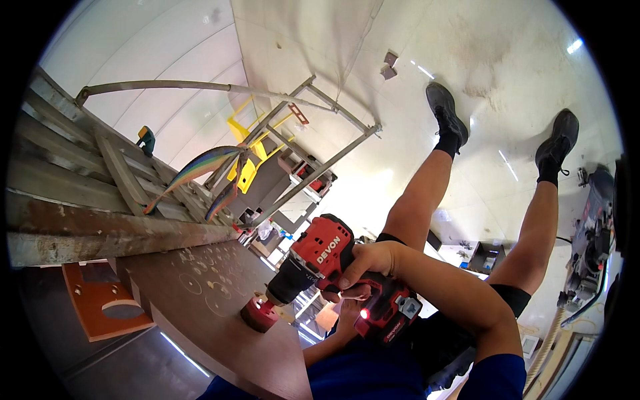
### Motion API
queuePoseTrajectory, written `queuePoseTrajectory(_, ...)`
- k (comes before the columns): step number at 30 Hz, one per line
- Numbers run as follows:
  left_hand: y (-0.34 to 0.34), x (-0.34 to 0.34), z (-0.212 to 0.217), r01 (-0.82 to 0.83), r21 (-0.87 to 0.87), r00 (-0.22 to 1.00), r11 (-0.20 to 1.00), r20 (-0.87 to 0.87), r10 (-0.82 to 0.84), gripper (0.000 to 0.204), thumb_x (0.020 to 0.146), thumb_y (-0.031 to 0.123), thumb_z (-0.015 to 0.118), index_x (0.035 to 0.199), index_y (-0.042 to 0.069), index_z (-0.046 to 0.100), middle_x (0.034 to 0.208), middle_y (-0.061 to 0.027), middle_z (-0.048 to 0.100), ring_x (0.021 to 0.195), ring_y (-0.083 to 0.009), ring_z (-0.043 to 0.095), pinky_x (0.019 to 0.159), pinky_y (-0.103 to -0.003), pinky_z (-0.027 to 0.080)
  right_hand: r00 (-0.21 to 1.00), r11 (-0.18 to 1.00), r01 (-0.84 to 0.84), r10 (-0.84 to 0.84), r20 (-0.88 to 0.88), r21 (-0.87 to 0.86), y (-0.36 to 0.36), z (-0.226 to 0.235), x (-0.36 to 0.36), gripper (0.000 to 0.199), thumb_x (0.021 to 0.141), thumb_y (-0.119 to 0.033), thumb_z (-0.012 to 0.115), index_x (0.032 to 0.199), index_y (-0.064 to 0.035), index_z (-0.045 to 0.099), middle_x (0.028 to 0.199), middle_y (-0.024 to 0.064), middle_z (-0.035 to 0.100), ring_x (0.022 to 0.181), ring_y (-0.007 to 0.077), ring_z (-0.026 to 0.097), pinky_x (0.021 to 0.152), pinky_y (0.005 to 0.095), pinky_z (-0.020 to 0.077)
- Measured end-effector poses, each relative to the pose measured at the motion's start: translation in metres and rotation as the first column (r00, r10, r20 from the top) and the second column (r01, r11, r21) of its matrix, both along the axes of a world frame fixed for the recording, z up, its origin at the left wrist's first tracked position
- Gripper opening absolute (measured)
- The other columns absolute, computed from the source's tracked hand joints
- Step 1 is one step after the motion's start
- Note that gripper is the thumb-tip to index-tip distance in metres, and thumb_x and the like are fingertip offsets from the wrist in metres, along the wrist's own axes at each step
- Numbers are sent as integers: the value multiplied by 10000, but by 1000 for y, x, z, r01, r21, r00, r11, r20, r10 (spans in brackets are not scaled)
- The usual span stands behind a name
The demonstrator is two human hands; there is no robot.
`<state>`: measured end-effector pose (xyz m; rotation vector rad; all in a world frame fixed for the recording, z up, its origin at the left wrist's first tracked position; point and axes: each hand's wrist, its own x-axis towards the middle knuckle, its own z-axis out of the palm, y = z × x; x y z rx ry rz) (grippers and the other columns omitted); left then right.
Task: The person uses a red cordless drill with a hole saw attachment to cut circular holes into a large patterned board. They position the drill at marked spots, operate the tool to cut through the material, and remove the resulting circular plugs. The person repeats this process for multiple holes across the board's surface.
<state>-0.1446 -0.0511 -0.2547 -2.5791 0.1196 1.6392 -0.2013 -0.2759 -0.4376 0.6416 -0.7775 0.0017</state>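
Right arm: bent at the elbow below a blue sleeve, the forearm running in from the lower right to the right hand (373,261), which is above the left hand.
Left arm: low, mostly behind the drill; the left hand (347,321) is only partly visible.
Right grip: closed round the handle of a red and black cordless drill (325,248), thumb along its near side.
Left grip: cannot be determined; the drill covers part of the hand.
Drill position: tilted, battery (400,310) to the lower right, chuck pointing down and left; a light glows near the battery.
Cutter: a red cup-shaped hole saw (259,315) in the chuck, its rim against the board.
Room: pale floor (493,53), with the person's two black shoes on it.
Framework: slatted metal bars at left, a stained metal beam (120,233) in front of them, tubular frame beyond.
Work surface: brown board (270,360) beside the beam, marked with rings and pale spots.
Nearby panel: orange-brown, with an oval opening, left of the board.
Strap: multicoloured (197,167), draped near the bars.
Floor pieces: small brown squares (390,65), near the top.
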Motion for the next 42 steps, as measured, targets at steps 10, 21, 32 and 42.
queuePoseTrajectory(10,0,7,-6,29,-17,1000,999,-6,-29,559,893,371,599,1386,141,469,1346,-231,468,1256,-404,460,1050,-500,363,999,999,45,-45,11,15,5,1,6,263,841,-123,659,993,71,568,795,78,593,477,66,523,427,221,439)
queuePoseTrajectory(21,0,8,-11,53,-28,999,998,1,-53,571,889,378,605,1396,157,464,1352,-261,455,1250,-425,465,1042,-515,374,994,992,109,-111,-25,-55,13,1,13,254,840,-139,660,976,58,578,742,67,589,479,72,528,442,225,439)
queuePoseTrajectory(32,-5,10,-9,90,-16,996,996,4,-90,583,885,386,610,1407,173,459,1358,-291,442,1245,-446,471,1034,-530,384,990,987,144,-144,9,-68,13,-1,20,291,824,-147,673,1029,36,579,788,74,598,472,74,523,461,231,443)
queuePoseTrajectory(42,-20,0,-2,310,1,949,951,50,-310,595,881,392,615,1416,188,454,1363,-318,431,1240,-465,475,1027,-544,393,993,983,110,-113,-15,-149,12,0,17,470,794,-140,702,1201,50,565,806,86,609,493,99,533,472,249,453)
